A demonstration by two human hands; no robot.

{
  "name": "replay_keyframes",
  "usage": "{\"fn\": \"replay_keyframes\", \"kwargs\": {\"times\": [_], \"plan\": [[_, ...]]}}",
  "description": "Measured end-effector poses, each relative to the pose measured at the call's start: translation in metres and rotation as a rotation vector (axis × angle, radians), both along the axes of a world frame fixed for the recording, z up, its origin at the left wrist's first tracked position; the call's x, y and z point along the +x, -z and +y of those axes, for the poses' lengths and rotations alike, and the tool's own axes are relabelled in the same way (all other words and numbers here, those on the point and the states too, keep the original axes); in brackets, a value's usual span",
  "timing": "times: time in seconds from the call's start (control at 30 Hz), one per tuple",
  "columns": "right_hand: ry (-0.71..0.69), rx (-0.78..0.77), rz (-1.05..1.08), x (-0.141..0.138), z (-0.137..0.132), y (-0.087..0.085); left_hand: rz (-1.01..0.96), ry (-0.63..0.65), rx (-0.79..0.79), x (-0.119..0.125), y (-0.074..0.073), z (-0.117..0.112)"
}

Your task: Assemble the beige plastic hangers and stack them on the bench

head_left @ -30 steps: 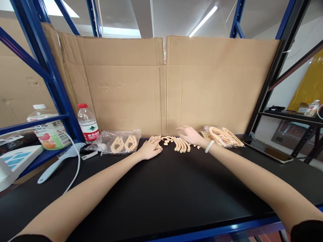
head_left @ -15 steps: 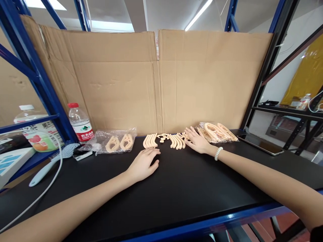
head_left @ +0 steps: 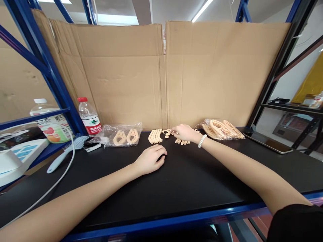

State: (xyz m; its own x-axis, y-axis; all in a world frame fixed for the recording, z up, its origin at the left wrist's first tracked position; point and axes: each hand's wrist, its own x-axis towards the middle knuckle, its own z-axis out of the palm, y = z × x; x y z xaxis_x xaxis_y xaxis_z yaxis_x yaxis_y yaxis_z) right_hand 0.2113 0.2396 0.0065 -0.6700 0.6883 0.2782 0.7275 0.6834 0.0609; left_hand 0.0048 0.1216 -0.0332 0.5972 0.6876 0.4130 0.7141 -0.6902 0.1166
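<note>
I've got the right hand [head_left: 185, 132] palm-down over the far middle of the smooth black tabletop [head_left: 176, 195], fingers bent, tips at the small pale-tan curved bits [head_left: 167, 133], prob. wood. Reads as a pinch, which suits bits this small, but the back of the hand blocks my view, so can't tell if anything's gripped. White beaded bracelet [head_left: 202, 140] on that wrist. Partly covered by the same hand: a set of flat pale-tan strips w/ rounded ends [head_left: 182, 142]; mostly just the near ends show.

Left hand [head_left: 150, 159] rests on the tabletop closer to the body, fingers loosely curled, thumb apart, nothing visible in it (palm hidden from me). I'd guess it's there as a prop, out of the other hand's way. Just beyond, not touching: a neat row of curved pale-tan strips [head_left: 155, 136], side by side, bending the same way, prob. so they're easy to compare. Small bits sit btwn the two sets.

Clear plastic bag [head_left: 107, 129] w/ two pale-tan oval cutouts [head_left: 132, 136] lies left of the row; fuller clear bag of pale-tan cutouts [head_left: 223, 129] right of the right hand, both prob. set aside but reachable. Black-screened phone [head_left: 268, 143], red-capped clear bottle [head_left: 88, 117] & light-blue hairbrush [head_left: 60, 160] sit out at the sides, prob. so arms don't knock them.
</note>
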Motion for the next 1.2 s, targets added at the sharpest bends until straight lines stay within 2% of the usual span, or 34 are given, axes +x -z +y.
{"fn": "replay_keyframes", "kwargs": {"times": [0.1,0.17,0.37,0.53,0.6,0.8,0.93,1.1,1.2], "plan": [[0.043,0.007,-0.008,0.005,-0.003,0.004,0.013,-0.008,0.002,0.001,0.001,0.0],[0.051,0.007,-0.017,0.007,0.0,0.005,0.019,-0.057,0.012,-0.001,0.0,0.003],[-0.048,-0.014,-0.037,-0.01,0.024,0.006,0.173,-0.256,0.135,-0.026,-0.008,0.027],[-0.114,-0.011,-0.045,-0.019,0.038,0.013,0.28,-0.331,-0.053,-0.043,-0.014,0.033],[-0.127,0.004,-0.043,-0.019,0.041,0.016,0.311,-0.346,-0.073,-0.044,-0.015,0.032],[-0.157,0.074,-0.022,-0.014,0.043,0.018,0.37,-0.348,-0.008,-0.042,-0.021,0.029],[-0.152,0.128,0.065,-0.013,0.043,0.019,0.419,-0.275,0.054,-0.042,-0.023,0.028],[-0.055,0.21,0.296,-0.01,0.036,0.013,0.41,-0.208,0.095,-0.04,-0.023,0.024],[0.033,0.236,0.438,-0.002,0.02,0.006,0.392,-0.196,0.087,-0.039,-0.025,0.02]]}}
